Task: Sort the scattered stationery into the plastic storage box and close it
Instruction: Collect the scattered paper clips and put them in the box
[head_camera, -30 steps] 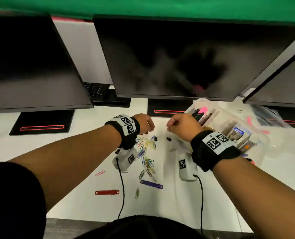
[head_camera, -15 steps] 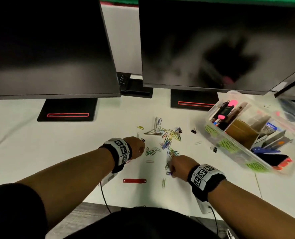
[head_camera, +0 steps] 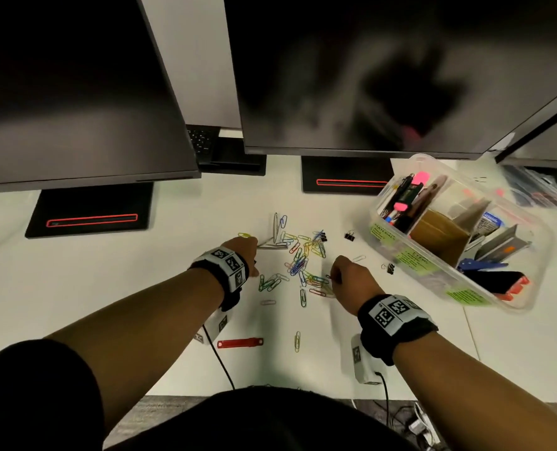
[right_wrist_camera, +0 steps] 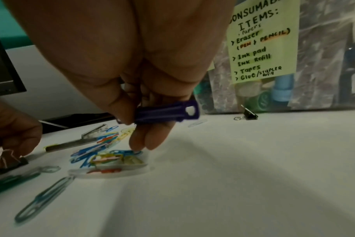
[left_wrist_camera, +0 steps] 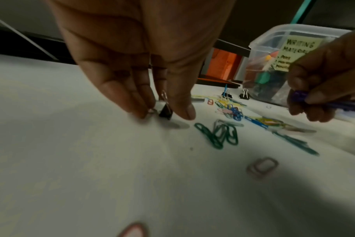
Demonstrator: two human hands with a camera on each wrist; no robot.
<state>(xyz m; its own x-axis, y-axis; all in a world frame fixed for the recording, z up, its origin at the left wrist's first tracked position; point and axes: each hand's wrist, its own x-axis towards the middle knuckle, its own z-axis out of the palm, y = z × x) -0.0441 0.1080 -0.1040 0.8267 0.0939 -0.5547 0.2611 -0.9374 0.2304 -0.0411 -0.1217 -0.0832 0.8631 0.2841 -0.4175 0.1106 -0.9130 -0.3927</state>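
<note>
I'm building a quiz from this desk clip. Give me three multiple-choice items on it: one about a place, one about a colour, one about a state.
1. Where is the storage box relative to the paper clips?
A. To their right
B. To their left
C. On top of them

2. What colour is the plastic strip that the right hand holds?
A. Red
B. Purple
C. Green

3. What is the state of the box?
A. Lid shut
B. Open, with items inside
C. Tipped upside down

Answers:
1. A, since the head view shows the box on the table to the right of the clip pile.
2. B, since the right wrist view shows a purple strip in the fingers.
3. B, since pens and cardboard dividers show through its open top.
</note>
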